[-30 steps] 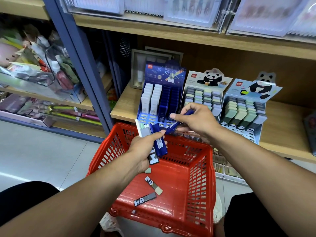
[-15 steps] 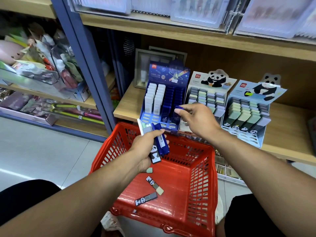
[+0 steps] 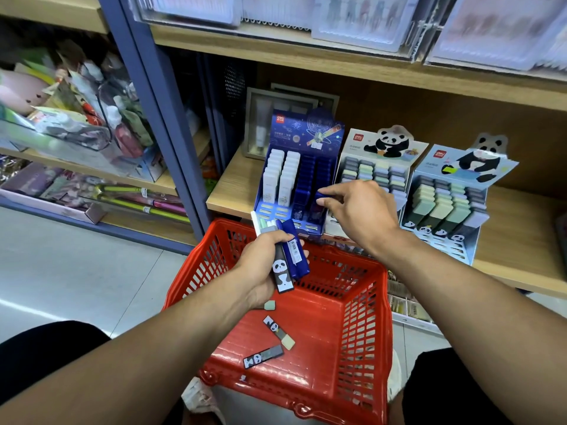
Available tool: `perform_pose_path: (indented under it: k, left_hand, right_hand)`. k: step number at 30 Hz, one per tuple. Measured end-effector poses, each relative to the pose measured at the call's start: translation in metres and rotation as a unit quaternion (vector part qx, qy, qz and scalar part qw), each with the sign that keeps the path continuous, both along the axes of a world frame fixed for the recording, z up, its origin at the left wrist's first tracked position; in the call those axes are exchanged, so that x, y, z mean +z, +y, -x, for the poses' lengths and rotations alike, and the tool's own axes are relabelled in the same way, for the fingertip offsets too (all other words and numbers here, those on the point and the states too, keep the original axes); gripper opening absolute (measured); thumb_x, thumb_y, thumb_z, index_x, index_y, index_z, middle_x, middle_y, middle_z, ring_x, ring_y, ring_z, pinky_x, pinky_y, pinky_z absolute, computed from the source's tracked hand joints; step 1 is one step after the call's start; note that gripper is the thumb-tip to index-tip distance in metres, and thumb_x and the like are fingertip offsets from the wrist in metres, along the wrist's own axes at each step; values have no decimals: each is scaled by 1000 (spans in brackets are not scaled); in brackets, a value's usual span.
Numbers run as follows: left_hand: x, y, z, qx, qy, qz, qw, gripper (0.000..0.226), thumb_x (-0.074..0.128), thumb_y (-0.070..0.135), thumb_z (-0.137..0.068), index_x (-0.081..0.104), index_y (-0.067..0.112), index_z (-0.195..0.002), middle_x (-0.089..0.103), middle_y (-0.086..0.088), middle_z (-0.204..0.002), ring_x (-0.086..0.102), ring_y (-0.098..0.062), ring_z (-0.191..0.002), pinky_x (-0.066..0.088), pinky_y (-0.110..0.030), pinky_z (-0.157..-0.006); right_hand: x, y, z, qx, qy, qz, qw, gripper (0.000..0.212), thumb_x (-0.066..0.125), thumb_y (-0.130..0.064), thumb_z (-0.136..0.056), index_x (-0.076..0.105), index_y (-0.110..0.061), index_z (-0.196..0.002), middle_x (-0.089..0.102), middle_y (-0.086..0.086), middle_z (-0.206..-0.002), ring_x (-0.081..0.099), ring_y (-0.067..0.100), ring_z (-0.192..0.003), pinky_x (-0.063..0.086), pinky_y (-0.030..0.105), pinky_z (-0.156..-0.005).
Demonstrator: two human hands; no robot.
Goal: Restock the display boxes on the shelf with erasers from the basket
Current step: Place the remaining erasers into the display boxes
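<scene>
My left hand (image 3: 260, 265) grips a bundle of erasers (image 3: 287, 256) above the red basket (image 3: 365, 317): blue ones, a panda-sleeved one and pale ones. My right hand (image 3: 359, 210) pinches a blue eraser (image 3: 320, 196) at the right-hand slots of the blue display box (image 3: 299, 176) on the wooden shelf (image 3: 233, 185). That box holds white erasers on its left and blue ones on its right. Two panda display boxes (image 3: 380, 167) (image 3: 451, 204) stand to its right. Two panda erasers (image 3: 277, 331) (image 3: 262, 357) and a small green piece (image 3: 270, 305) lie on the basket floor.
A blue shelf upright (image 3: 153, 96) stands left of the display boxes. Behind the blue box is a grey framed item (image 3: 273, 118). Left shelves hold packaged goods (image 3: 76, 118). An upper shelf carries clear packs (image 3: 337, 16). Lower trays (image 3: 405, 305) sit under the shelf on the right.
My right hand has carried the blue eraser from above the basket forward to the blue display box's right slots. My left hand has kept its bundle over the basket.
</scene>
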State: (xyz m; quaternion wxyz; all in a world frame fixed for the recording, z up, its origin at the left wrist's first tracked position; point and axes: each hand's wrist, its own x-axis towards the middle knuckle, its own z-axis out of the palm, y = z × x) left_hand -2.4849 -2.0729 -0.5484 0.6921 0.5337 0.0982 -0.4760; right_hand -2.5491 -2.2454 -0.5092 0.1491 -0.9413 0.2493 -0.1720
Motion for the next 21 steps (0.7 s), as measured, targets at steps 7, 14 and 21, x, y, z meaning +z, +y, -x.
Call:
perform_pose_path:
  k: [7,14,21]
  left_hand:
    - [0,3,1,-12,-24,-15,1000,23,62,4,-87,71,-2,-108,75,-19,-102,73,-26,-83,62,-36,-69]
    - [5,4,3,-26,-26,-13,999,31,60,2,-85,70,-4,-114,74,-24,-102,73,-28,-78,59,-32,-60]
    - [20,4,3,-52,9,52,997,20,50,6,-85,68,0,-94,67,-12,-73,61,-19,-57,51,-24,-48]
  right_hand:
    - [2,7,0,36,153,149,976,52,44,-16,-101,42,-31,-151,58,-1,-101,64,30,-85,40,34,-60]
    - [-1,24,4,45,91,68,992,42,45,-32,-104,48,-28,-145,61,-3,-121,67,23,-97,54,37,-76]
    - [8,16,6,99,100,-514,846,24,56,-31,-102,66,-22,-122,72,7,-108,66,18,-78,56,30,-61]
